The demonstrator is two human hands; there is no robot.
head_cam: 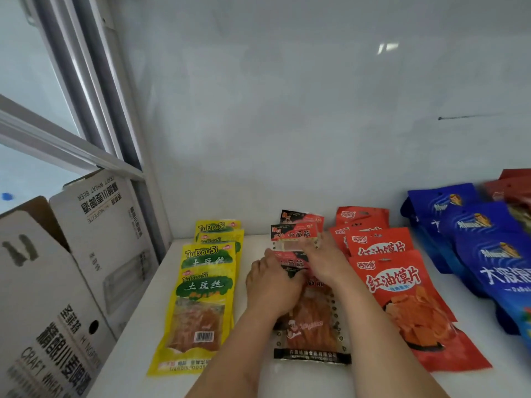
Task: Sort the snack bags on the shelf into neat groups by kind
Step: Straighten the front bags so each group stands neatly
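1. Left hand (271, 285): lies palm down on the middle column of black-and-red bags (311, 326), fingers bent over the top edge of the nearest bag. Whether they pinch it cannot be told.
2. Right hand (323, 261): rests on the same column a little farther back, fingers reaching to the lower edge of a bag near the rear. Grip cannot be told; the fingertips are blurred.
3. Black-and-red bags: one overlapping row running from the shelf (149, 317) front toward the wall (287, 110), directly under both hands.
4. Yellow bags (201, 297): overlapping row just left of the hands, apart from the middle column.
5. Red bags (402, 291): overlapping row just right of the right forearm.
6. Blue bags (488, 254): group farther right, partly cut off by the frame edge; dark red packs (514, 185) behind them, blurred.
7. Cardboard boxes (71, 268): stand at the shelf's left end, below a window frame (86, 110).
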